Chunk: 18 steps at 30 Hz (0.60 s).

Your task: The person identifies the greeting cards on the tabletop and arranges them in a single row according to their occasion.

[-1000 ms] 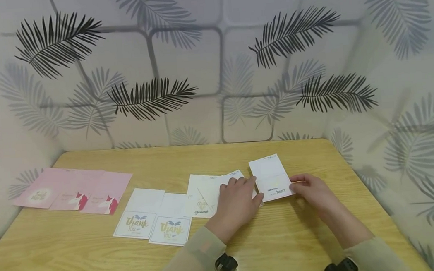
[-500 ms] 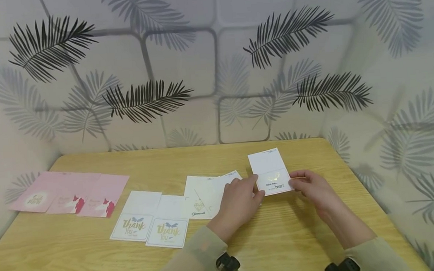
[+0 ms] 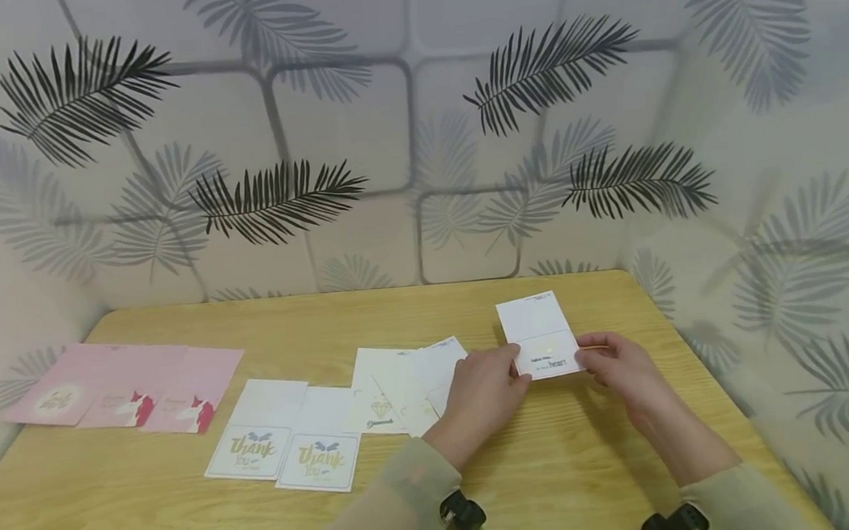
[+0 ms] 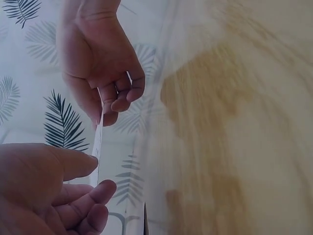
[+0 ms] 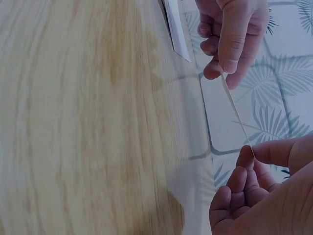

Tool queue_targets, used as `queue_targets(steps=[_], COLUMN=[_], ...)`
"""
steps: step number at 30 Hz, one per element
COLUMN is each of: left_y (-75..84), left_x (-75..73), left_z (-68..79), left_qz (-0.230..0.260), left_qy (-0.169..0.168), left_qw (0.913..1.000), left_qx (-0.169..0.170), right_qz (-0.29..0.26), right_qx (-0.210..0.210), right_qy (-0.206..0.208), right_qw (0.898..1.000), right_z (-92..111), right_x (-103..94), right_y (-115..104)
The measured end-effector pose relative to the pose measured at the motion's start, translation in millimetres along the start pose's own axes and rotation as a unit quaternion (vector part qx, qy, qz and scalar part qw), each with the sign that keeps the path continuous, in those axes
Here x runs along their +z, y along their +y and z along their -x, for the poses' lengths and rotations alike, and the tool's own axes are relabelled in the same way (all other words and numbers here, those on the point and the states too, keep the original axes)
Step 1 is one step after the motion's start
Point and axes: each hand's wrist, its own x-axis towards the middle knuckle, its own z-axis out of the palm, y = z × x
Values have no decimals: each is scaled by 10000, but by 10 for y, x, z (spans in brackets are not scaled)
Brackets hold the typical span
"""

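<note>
One heart card (image 3: 536, 320) hangs tilted above the table (image 3: 569, 475), pinched at opposite edges by the left hand (image 3: 480, 395) and right hand (image 3: 624, 374). Since a second ago it has shifted right, farther from the diamond card (image 3: 375, 385).

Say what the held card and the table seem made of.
Held card: likely smooth paper or thin cardstock, white with print; edge-on in both wrist views, it shows as a thin strip.

Table: wood or wood-look laminate, slightly glossy; grain and soft reflections show.
</note>
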Motion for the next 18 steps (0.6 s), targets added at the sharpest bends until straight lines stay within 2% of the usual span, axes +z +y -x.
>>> queue_targets(steps=[8, 18], left_y=[173, 358], left_x=[55, 154], left_z=[-118, -283], left_qz=[-357, -922], left_qy=[56, 171], left_qw=[9988, 9939], left_qx=[345, 575], right_qz=[204, 493], right_qx=[29, 29], right_qy=[339, 470], right_qw=[9992, 9977], right_z=[-65, -165], right_x=[-154, -347], right_y=[90, 132])
